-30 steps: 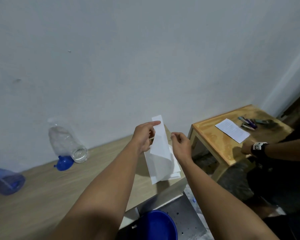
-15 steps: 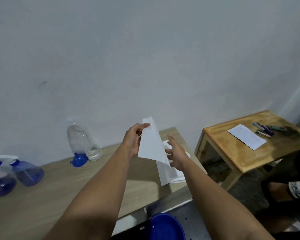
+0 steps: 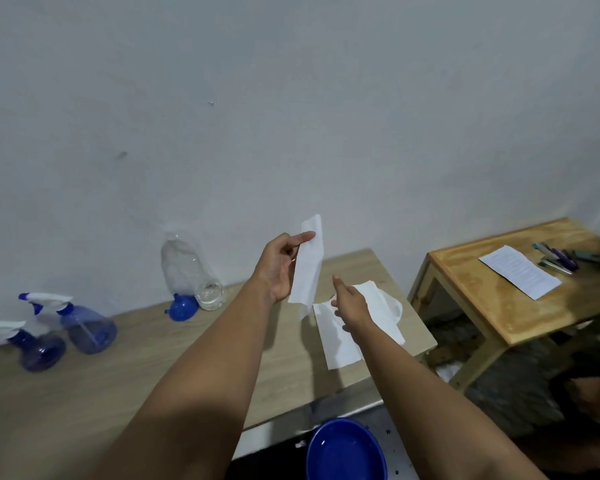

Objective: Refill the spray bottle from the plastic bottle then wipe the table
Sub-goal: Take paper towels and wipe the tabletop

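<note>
My left hand point(image 3: 279, 268) pinches a folded white tissue point(image 3: 307, 271) and holds it upright above the light wooden table point(image 3: 125, 375). My right hand point(image 3: 352, 304) hovers with fingers apart over a stack of white tissues point(image 3: 340, 344) lying near the table's right end. A clear plastic bottle point(image 3: 187, 268) lies tilted against the wall, with a blue funnel point(image 3: 182, 306) beside its mouth. Two blue spray bottles with white triggers stand at the far left, one point(image 3: 84, 323) nearer the middle and one point(image 3: 32, 344) at the frame edge.
A blue basin point(image 3: 345, 452) sits on the floor below the table's front edge. To the right stands a smaller wooden table point(image 3: 482, 299) with a paper sheet point(image 3: 520, 271) and several pens point(image 3: 558, 258). Another person's arm point(image 3: 593, 396) shows at the lower right.
The view has swung left, bringing both spray bottles into sight. My left hand lifted one tissue off the stack; my right hand let go and now hovers over the stack.
</note>
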`<state>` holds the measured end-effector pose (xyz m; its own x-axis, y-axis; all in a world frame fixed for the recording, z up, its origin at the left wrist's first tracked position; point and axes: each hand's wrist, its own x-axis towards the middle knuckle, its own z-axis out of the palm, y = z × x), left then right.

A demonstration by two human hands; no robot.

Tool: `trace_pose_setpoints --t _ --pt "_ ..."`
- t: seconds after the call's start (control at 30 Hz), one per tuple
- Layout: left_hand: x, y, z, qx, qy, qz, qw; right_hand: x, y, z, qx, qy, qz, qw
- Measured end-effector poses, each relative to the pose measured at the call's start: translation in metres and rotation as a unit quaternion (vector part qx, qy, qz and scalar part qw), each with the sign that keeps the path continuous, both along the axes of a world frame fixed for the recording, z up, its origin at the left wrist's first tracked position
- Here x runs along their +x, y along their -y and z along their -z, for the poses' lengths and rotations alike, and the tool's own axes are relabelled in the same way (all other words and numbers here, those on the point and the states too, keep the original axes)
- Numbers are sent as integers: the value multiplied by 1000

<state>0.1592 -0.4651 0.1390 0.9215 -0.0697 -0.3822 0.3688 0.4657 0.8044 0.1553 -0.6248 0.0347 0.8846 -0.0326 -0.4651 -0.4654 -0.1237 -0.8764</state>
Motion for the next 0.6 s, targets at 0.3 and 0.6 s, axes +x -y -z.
trace_pose_setpoints --t 0.3,0.6 --pt "-1 -8 -3 -10 9 10 1000 0 -11 -8 304 -73 16 950" --pt "-64 -125 33 77 -34 -130 988 -11 -88 -10 208 10 9 978"
